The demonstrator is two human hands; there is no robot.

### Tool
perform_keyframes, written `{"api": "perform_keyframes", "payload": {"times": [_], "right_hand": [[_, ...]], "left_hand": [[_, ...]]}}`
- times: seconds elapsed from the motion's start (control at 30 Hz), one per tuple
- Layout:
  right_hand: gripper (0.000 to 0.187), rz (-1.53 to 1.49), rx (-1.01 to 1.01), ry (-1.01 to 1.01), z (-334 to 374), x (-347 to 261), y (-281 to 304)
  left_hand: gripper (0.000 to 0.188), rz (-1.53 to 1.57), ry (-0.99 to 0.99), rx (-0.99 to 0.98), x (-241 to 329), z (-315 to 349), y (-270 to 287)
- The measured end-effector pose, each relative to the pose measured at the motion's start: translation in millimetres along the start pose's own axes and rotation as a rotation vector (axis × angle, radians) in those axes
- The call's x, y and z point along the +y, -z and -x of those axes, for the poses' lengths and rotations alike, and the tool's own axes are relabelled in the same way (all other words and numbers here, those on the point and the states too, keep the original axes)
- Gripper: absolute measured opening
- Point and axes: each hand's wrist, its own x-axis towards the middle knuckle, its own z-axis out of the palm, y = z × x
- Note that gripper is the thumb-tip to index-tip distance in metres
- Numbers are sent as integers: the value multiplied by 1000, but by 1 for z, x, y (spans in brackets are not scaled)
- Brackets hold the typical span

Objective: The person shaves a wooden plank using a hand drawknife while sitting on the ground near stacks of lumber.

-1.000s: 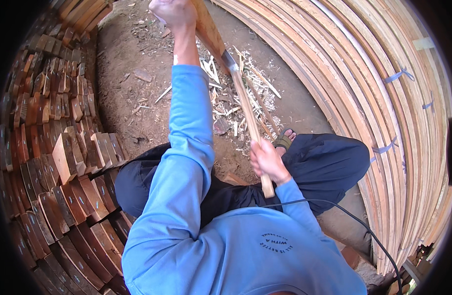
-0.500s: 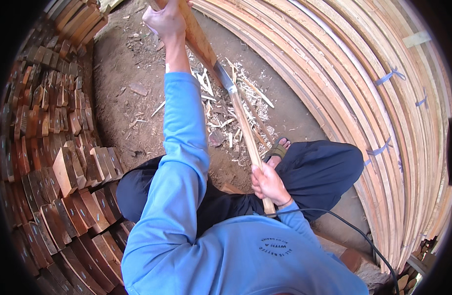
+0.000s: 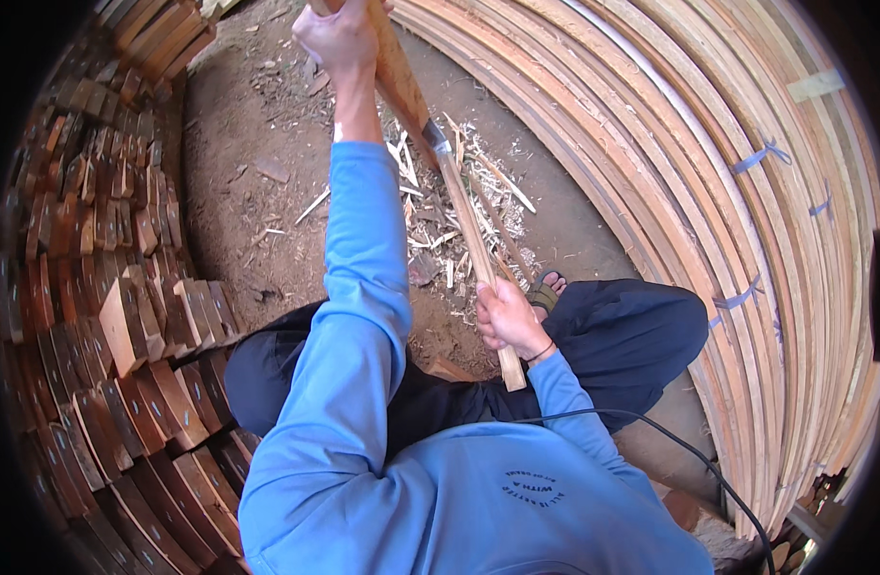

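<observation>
My right hand (image 3: 509, 316) is wrapped round the straight wooden handle of a bladed tool (image 3: 470, 225), near its butt end. At the far end, the tool's short metal part (image 3: 436, 137) lies against a broad wooden piece (image 3: 399, 81); how much blade there is stays hidden. My left hand (image 3: 336, 40) is closed round that wooden piece at the top edge of the view, with the left arm stretched forward. The upper end of the wood runs out of the picture.
Pale shavings and splinters (image 3: 430, 230) litter the dirt floor (image 3: 248, 144). Stacked short boards (image 3: 124, 335) line the left; long planks (image 3: 651, 144) tied with blue strips curve along the right. My sandaled foot (image 3: 547, 287) is near the handle. A black cable (image 3: 670, 436) crosses my right side.
My right hand and the tool's handle have slid forward and a little left, away from my body. The left hand with the wooden piece has shifted slightly right.
</observation>
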Motion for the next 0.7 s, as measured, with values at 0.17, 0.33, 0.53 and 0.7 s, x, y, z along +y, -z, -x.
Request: {"api": "perform_keyframes", "payload": {"times": [0.17, 0.33, 0.53, 0.7], "right_hand": [[30, 13, -17, -21, 42, 26, 2], [30, 50, 35, 3, 10, 13, -6], [22, -9, 21, -54, 27, 32, -5], [22, 1, 30, -32, 21, 10, -14]], "left_hand": [[26, -59, -77, 18, -6, -13, 9], [28, -44, 48, 26, -4, -4, 0], [28, 100, 1, 17, -11, -3, 0], [24, -35, -19, 13, -3, -8, -12]]}}
